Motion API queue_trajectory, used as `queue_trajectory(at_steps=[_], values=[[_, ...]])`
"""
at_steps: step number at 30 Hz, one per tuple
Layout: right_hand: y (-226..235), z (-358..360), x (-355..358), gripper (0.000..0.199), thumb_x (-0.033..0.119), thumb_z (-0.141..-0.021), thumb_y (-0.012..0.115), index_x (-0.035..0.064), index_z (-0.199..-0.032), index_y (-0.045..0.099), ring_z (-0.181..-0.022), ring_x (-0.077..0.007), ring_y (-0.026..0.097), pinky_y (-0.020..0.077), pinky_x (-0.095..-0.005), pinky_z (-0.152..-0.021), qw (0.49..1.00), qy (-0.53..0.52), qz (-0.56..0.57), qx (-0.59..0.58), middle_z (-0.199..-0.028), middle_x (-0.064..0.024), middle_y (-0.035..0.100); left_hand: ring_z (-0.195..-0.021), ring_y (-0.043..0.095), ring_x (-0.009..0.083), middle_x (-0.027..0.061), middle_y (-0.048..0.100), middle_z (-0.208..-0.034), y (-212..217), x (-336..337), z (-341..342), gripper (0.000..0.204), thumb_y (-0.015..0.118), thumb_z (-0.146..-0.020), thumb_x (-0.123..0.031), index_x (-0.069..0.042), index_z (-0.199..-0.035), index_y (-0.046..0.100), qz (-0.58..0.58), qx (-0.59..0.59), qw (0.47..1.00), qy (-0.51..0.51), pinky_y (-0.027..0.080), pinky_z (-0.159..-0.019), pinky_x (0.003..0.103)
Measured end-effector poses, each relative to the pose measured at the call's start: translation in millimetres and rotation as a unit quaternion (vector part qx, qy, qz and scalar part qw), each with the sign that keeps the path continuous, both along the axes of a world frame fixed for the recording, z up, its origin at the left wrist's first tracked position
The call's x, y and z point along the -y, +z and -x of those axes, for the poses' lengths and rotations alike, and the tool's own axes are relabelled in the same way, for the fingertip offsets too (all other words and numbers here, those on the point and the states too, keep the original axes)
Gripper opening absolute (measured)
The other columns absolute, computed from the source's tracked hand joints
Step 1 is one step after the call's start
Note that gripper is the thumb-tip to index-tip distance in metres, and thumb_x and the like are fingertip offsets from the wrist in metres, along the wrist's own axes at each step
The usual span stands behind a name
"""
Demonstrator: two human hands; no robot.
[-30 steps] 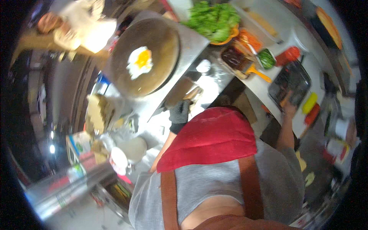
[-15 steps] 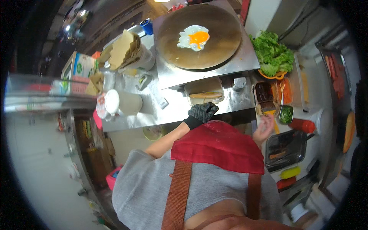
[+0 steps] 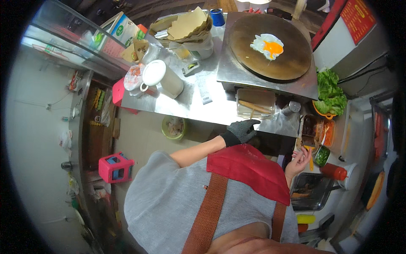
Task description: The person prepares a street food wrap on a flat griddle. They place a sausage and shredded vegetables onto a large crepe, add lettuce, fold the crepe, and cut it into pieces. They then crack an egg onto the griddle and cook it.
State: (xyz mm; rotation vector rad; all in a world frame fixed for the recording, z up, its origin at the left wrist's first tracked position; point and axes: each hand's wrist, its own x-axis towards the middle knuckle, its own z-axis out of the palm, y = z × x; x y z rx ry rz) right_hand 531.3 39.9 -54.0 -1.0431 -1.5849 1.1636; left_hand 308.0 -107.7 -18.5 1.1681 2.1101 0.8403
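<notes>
1. Two hands are ours: the left hand (image 3: 242,130), in a dark dotted glove, is at the surface's (image 3: 192,106) near edge, and the bare right hand (image 3: 298,163) is out to the right.
2. Our left fingers are bent, the foremost pointing toward a clear plastic tub (image 3: 240,98) just beyond them. A wooden spreader (image 3: 253,106) lies in it, its thin stem aimed back at those fingers, perhaps for easy taking. We cannot tell whether they touch the stem.
3. Our right fingers are half curled beside an orange-handled brush (image 3: 311,164); we cannot tell whether they grip it. Its head is by the dark sauce (image 3: 312,124) just ahead of them, presumably so that drips fall back there.
4. Ahead and to the right of the left fingers, a fried egg (image 3: 268,46) lies on the round griddle (image 3: 296,57), its yolk spread and its white set, well apart from both hands.
5. Around the right fingers, shredded carrot (image 3: 328,132), chopped green onion (image 3: 322,156) and a red squeeze bottle (image 3: 333,171) sit close together, we judge for a short reach.
6. Between both hands and the griddle, a metal-topped shaker (image 3: 292,108) stands to the right of the tub. Lettuce (image 3: 329,86) fills an orange basket farther beyond the right fingers.
</notes>
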Motion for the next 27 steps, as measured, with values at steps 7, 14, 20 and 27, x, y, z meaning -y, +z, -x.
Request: queue_trajectory(at_steps=[7,14,20,27], values=[[-17,12,116,0.041,0.008,-0.092,0.042,0.0042,-0.131,0.030,-0.074,-0.0153,0.055,0.0457,-0.0267,-0.064,0.993,-0.114,0.030,0.016,-0.107,-0.0115,0.052,-0.090,0.058,0.0315,0.0139,0.058,-0.102,-19,83,26,0.034,0.052,-0.083,-0.022,-0.015,-0.116,0.052,-0.043,-0.016,0.993,-0.108,0.047,-0.078,0.040],[-23,12,257,0.038,0.008,-0.091,0.042,0.0049,-0.129,0.034,-0.071,-0.0123,0.054,0.0455,-0.0244,-0.062,0.993,-0.026,0.090,0.066,-0.104,-0.0083,0.052,-0.091,0.057,0.0309,0.0127,0.060,-0.099,-60,192,55,0.026,0.049,-0.085,-0.029,-0.014,-0.102,0.061,0.032,-0.005,0.997,-0.064,0.045,-0.079,0.040],[-20,-23,300,0.038,0.007,-0.090,0.044,0.0030,-0.128,0.035,-0.069,-0.0104,0.054,0.0452,-0.0230,-0.061,0.980,-0.032,0.145,0.136,-0.102,-0.0070,0.054,-0.086,0.058,0.0313,0.0129,0.060,-0.095,-105,259,108,0.027,0.052,-0.081,-0.030,-0.010,-0.098,0.061,0.092,-0.095,0.991,0.029,0.046,-0.076,0.041],[-17,-36,292,0.038,0.004,-0.089,0.044,0.0046,-0.127,0.037,-0.069,-0.0098,0.054,0.0452,-0.0211,-0.060,0.969,0.029,0.106,0.223,-0.102,-0.0067,0.054,-0.080,0.056,0.0302,0.0132,0.060,-0.088,-129,301,139,0.021,0.048,-0.084,-0.022,-0.007,-0.090,0.062,0.054,-0.162,0.980,0.102,0.046,-0.072,0.040]])
